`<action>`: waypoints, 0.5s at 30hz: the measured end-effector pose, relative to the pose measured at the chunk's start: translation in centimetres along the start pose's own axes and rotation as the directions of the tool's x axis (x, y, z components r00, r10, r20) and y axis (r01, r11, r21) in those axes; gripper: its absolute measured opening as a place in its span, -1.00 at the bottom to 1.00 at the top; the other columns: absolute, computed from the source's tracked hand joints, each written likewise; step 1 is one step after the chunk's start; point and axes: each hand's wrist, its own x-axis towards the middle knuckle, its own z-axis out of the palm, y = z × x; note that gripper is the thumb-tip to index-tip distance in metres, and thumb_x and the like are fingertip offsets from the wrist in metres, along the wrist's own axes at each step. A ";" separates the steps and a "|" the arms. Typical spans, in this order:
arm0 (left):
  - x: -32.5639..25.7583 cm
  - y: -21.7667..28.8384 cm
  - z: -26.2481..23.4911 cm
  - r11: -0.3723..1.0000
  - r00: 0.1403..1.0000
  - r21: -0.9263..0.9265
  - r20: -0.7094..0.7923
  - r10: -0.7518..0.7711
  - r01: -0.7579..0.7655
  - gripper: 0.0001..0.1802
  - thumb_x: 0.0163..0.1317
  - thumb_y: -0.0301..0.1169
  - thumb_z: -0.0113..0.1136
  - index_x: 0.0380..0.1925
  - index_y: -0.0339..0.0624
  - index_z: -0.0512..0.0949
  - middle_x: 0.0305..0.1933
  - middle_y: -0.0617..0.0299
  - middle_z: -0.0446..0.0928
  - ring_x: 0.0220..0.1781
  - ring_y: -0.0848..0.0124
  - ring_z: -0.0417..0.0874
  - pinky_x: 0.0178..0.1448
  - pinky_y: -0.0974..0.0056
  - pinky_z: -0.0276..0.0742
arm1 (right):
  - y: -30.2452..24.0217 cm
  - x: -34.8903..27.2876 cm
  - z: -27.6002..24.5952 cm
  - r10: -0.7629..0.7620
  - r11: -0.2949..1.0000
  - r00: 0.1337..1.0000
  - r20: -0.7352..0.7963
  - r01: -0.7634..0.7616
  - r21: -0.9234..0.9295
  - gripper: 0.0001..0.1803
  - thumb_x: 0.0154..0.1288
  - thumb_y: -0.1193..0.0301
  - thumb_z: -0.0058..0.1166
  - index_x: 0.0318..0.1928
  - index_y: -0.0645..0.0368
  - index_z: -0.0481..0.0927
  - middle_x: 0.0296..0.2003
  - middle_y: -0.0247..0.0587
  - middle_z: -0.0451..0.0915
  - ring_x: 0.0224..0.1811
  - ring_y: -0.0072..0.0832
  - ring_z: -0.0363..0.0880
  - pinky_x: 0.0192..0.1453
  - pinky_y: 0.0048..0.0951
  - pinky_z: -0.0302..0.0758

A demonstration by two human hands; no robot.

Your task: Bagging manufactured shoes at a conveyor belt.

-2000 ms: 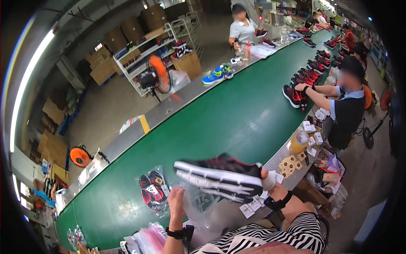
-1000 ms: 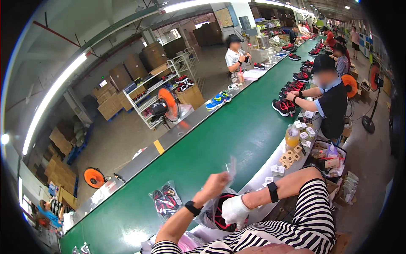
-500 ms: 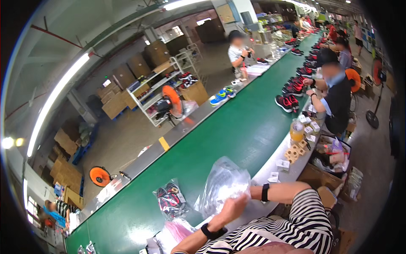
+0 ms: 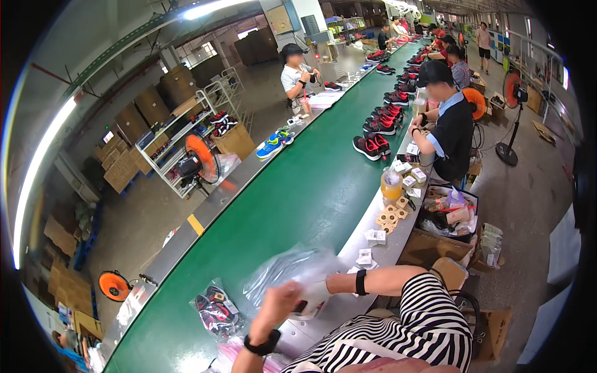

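A large clear plastic bag (image 4: pixel 273 273) is spread above the green conveyor belt in front of me. My left hand (image 4: pixel 280 304), somewhat blurred, has its fingers curled at the near side of the bag. From the right, my right hand (image 4: pixel 336 283) reaches into the bag, and its fingers are hidden by the plastic. Between the hands, a whitish item with dark and red patches (image 4: pixel 309 307) shows at the bag's near end; its kind is unclear. To the left on the belt lies a bagged pair of black and red shoes (image 4: pixel 217 311).
The green belt (image 4: pixel 273 205) runs away to the far right, bearing rows of black and red sneakers (image 4: pixel 372 148). Small white boxes (image 4: pixel 375 237), brown cards (image 4: pixel 390 217) and a jar of yellow liquid (image 4: pixel 391 185) stand along the right ledge. A co-worker (image 4: pixel 451 124) sits beyond them.
My left hand has moved left and up relative to the right one, and the bag now stretches lower and wider. The whitish item with red patches has come into sight. The whole view has shifted right.
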 end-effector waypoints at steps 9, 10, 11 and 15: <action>-0.2 -2.4 3.3 0.991 0.965 -0.081 -0.228 -0.125 0.109 -0.86 0.09 -0.43 0.17 -0.43 -0.30 0.49 -0.65 0.09 0.50 -0.62 0.49 0.44 -0.49 0.32 0.37 | 3.6 2.9 -0.6 -0.017 0.984 0.992 -0.129 0.039 0.171 -0.75 -0.06 0.24 0.10 -0.42 0.15 0.55 -0.52 -0.15 0.55 -0.44 -0.38 0.53 -0.30 -0.33 0.45; -0.3 -3.0 2.3 0.983 0.950 -0.130 -0.267 -0.163 0.133 -0.81 0.08 -0.41 0.20 -0.47 -0.34 0.49 -0.65 0.20 0.51 -0.58 0.62 0.36 -0.51 0.36 0.34 | 4.3 1.8 -0.8 -0.029 0.976 0.989 -0.148 0.060 0.209 -0.75 -0.06 0.23 0.09 -0.42 0.15 0.55 -0.52 -0.15 0.55 -0.44 -0.37 0.53 -0.30 -0.33 0.45; 0.1 -2.6 1.4 0.985 0.946 -0.078 -0.274 -0.171 0.155 -0.80 0.07 -0.40 0.21 -0.47 -0.35 0.49 -0.68 0.24 0.46 -0.60 0.62 0.36 -0.52 0.37 0.33 | 4.5 2.6 -1.8 -0.042 0.967 0.983 -0.179 0.085 0.242 -0.74 -0.06 0.23 0.09 -0.42 0.15 0.55 -0.52 -0.14 0.55 -0.44 -0.37 0.53 -0.30 -0.33 0.45; 1.1 -3.1 -0.3 0.970 0.911 -0.007 -0.341 -0.231 0.244 -0.81 0.07 -0.41 0.20 -0.48 -0.34 0.48 -0.71 0.32 0.40 -0.61 0.65 0.32 -0.54 0.40 0.29 | 5.4 8.6 -1.5 -0.097 0.914 0.956 -0.276 0.195 0.357 -0.73 -0.05 0.21 0.09 -0.42 0.16 0.55 -0.51 -0.14 0.55 -0.44 -0.37 0.53 -0.30 -0.33 0.45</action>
